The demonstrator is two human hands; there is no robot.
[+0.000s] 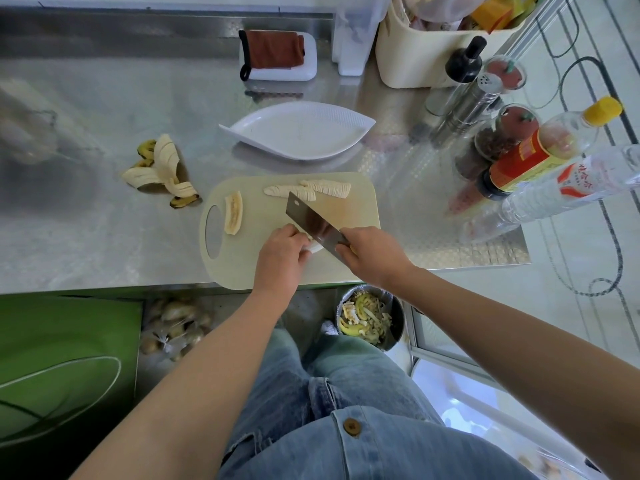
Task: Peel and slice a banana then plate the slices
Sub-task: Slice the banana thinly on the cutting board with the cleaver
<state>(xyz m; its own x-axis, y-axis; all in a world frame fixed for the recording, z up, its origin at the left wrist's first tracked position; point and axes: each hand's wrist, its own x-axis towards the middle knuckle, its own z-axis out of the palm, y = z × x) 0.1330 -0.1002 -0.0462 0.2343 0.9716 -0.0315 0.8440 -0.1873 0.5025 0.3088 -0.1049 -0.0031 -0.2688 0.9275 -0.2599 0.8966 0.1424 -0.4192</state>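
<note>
Low centre of the frame, the left hand curls over a short banana piece, pinning it to the cutting board so it cannot roll. The right hand grips the cleaver by its handle, with the blade just beside the left fingers, probably for thin cuts. 2 rows of slices lie along the board's top edge and 1 uncut half lies at its left. The plate above holds no slices yet. The peel lies to the left, and bottles crowd the right.
</note>
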